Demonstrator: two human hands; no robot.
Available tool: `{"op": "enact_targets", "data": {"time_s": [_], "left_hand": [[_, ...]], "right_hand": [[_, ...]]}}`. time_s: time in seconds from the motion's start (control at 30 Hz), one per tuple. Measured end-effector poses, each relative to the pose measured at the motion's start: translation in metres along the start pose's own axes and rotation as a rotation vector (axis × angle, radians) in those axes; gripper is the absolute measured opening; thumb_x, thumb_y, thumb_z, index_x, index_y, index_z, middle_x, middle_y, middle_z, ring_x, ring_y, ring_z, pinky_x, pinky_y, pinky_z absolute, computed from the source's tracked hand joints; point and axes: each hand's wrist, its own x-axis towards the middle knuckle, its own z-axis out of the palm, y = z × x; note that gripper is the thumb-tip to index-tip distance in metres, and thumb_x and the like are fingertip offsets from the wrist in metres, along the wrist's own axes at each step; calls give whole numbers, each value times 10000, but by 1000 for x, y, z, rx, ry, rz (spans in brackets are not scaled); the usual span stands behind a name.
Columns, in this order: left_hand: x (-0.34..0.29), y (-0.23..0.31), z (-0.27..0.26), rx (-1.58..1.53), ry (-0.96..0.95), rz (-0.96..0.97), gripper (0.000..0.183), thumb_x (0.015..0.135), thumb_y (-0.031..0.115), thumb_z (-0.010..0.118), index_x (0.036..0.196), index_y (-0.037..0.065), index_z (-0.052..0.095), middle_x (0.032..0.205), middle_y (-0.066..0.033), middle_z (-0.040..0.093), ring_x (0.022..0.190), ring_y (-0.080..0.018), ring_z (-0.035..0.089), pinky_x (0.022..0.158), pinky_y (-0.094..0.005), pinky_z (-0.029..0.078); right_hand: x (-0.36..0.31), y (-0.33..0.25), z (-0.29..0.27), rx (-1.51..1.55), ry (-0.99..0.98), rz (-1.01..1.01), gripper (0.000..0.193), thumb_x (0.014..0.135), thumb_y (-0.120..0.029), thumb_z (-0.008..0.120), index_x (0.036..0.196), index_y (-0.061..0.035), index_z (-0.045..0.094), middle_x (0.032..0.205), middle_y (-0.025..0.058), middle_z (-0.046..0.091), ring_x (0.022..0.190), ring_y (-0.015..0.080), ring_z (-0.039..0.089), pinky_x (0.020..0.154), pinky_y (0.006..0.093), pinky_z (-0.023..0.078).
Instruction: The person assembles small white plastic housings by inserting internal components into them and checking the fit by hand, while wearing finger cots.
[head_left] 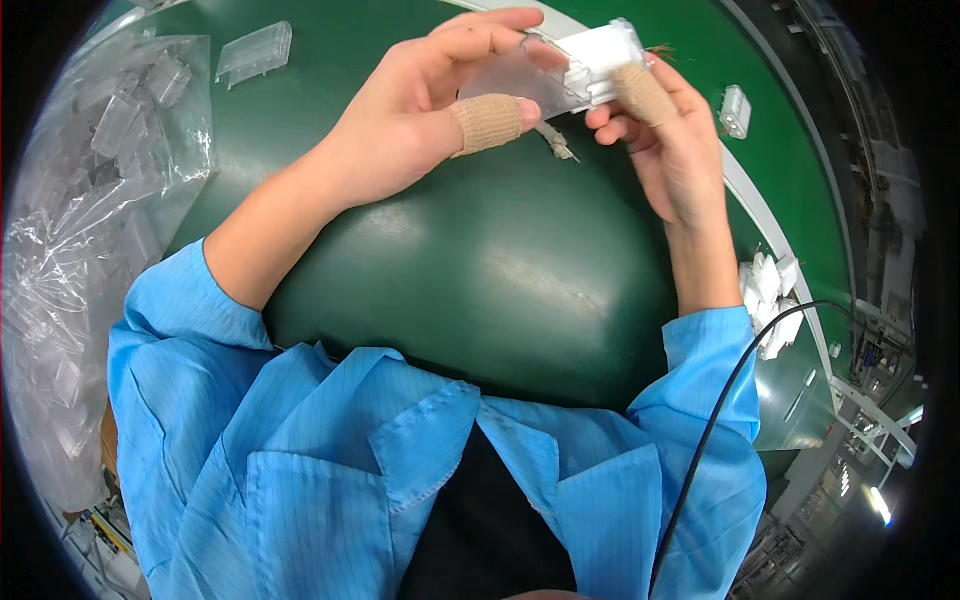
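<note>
Above the far part of the green table, my two hands are close together at a white plastic housing [606, 52] with thin copper-coloured wire ends [660, 51] sticking out at its right. My right hand [680, 150] grips the housing from the right, its thumb wrapped in a tan bandage. In my left hand [400, 125] is a clear plastic cover [497, 80], pinched between the fingers and a likewise bandaged thumb. The cover's right edge meets or overlaps the housing; whether they are joined I cannot tell. Below them a short whitish cable end [556, 142] shows.
A clear bag [60, 300] full of transparent plastic covers lies at the left. One loose clear cover [255, 53] rests beside it. Right of my right hand sits a small clear-and-white unit [735, 111]. White parts [772, 290] are heaped near my right sleeve, where a black cable [712, 425] crosses.
</note>
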Motion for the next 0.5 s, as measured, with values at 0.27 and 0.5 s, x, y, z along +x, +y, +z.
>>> {"op": "enact_targets", "data": {"time_s": [0.27,0.5], "left_hand": [[-2,7,2,-96,11,-169,311,865,90,648,1164,16,604,1000,-63,651,944,-127,613,813,-259,487],[0,28,2,59,71,-232,376,870,-15,618,1232,-9,517,1075,-69,631,960,-99,595,801,-247,498]], "right_hand": [[1,-4,8,-80,-67,25,409,884,-161,618,1245,10,530,947,58,636,625,78,577,541,181,472],[-11,-38,-15,-101,21,-210,376,842,-72,636,1189,54,566,970,102,653,749,104,603,628,191,474]]}}
